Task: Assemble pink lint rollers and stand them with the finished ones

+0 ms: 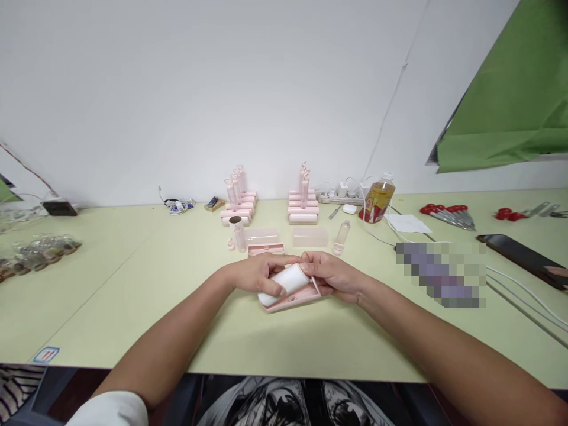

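Note:
My left hand point(254, 273) is wrapped round a white lint roll point(286, 283), with its index finger stretched toward the far end. The roll lies at a slant over a long pink plastic case point(295, 300). My right hand point(337, 276) grips the case's right end, its thumb near the roll's end; the contact there is partly hidden. Just beyond the hands is another pink case point(266, 248). A clear-bodied pink handle point(341, 236) stands to the right, and a bare cardboard-core tube point(238, 234) to the left.
Two clear covers point(309, 237) lie behind. Pink rollers are stacked in left point(239, 207) and right groups point(303, 210). A drink bottle point(377, 198), white cables, red-handled tools point(448, 215) and a phone point(523, 260), touched by another person's fingers, are at right. Small jars point(39, 254) stand left.

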`<state>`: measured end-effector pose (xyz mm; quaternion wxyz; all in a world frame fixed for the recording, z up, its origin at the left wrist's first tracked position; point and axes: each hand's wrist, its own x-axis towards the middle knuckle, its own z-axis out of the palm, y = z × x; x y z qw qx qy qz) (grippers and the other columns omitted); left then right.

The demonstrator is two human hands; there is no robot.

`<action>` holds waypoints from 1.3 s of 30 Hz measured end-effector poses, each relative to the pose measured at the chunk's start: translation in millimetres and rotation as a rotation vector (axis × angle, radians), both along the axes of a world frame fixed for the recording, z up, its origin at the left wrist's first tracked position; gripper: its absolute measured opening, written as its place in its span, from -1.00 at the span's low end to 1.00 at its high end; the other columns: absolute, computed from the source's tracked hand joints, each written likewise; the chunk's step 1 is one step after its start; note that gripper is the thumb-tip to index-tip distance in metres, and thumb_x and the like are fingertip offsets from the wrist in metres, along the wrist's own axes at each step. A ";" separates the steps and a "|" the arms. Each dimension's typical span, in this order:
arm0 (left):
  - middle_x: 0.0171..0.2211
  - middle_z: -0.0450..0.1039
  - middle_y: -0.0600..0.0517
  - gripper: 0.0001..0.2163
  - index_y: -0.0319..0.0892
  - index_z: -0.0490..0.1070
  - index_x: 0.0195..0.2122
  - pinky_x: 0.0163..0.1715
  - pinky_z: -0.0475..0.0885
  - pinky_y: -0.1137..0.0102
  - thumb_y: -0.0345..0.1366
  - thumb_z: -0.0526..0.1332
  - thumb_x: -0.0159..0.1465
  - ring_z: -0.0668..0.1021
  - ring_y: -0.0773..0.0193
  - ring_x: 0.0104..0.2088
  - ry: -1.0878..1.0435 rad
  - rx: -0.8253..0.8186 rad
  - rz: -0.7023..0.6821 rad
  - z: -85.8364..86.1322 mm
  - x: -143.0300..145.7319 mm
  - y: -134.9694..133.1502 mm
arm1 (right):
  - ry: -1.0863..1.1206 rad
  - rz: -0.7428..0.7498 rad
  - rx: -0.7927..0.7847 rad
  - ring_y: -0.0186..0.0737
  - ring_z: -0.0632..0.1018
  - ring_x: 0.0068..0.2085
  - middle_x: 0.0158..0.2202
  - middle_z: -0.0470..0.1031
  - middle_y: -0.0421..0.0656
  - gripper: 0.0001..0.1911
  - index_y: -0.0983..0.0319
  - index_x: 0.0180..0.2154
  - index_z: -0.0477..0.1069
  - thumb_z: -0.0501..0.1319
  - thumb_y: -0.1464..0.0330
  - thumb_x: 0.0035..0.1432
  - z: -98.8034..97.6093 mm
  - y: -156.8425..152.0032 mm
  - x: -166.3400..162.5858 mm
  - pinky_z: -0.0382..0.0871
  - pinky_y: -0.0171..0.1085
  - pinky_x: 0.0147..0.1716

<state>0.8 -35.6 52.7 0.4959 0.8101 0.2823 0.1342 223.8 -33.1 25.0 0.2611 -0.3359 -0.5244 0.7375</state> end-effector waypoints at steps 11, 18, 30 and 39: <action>-0.09 0.47 0.09 -0.32 -0.03 0.21 0.26 -0.25 0.34 0.46 -0.29 0.22 0.05 0.47 0.22 -0.23 0.107 0.153 0.028 -8.2 -2.7 -3.7 | -0.010 0.036 0.152 -0.41 0.32 -0.55 -0.54 0.34 -0.33 -0.50 0.20 -0.29 0.22 0.41 0.08 -0.08 -13.3 9.3 5.3 0.14 -0.41 -0.57; 0.07 0.40 -0.01 -0.32 -0.05 0.12 0.30 -0.10 0.36 0.31 -0.19 0.21 0.12 0.47 0.10 -0.11 -0.013 0.419 0.225 -26.4 -7.3 -1.4 | 0.007 -0.092 0.498 -0.26 0.44 -0.26 -0.18 0.42 -0.15 -0.50 0.16 -0.11 0.29 0.42 0.19 -0.04 -9.9 9.9 10.1 0.32 -0.30 -0.31; 0.13 0.37 -0.02 -0.29 -0.06 -0.04 0.36 -0.03 0.35 0.25 -0.22 0.15 0.18 0.47 0.08 -0.06 0.075 0.404 0.222 -33.1 -10.4 -1.3 | -0.100 -0.006 0.606 -0.31 0.36 -0.43 -0.44 0.35 -0.22 -0.63 0.24 -0.15 0.43 0.24 0.10 0.16 -21.2 9.1 7.5 0.26 -0.32 -0.42; 0.13 0.34 -0.05 -0.24 0.00 -0.07 0.36 -0.09 0.37 0.27 -0.15 0.23 0.16 0.48 0.09 -0.07 0.086 0.394 0.258 -32.6 -7.3 -3.4 | -0.114 -0.020 0.612 -0.28 0.39 -0.41 -0.35 0.43 -0.16 -0.60 0.24 -0.11 0.45 0.23 0.08 0.15 -20.5 7.8 6.0 0.29 -0.30 -0.40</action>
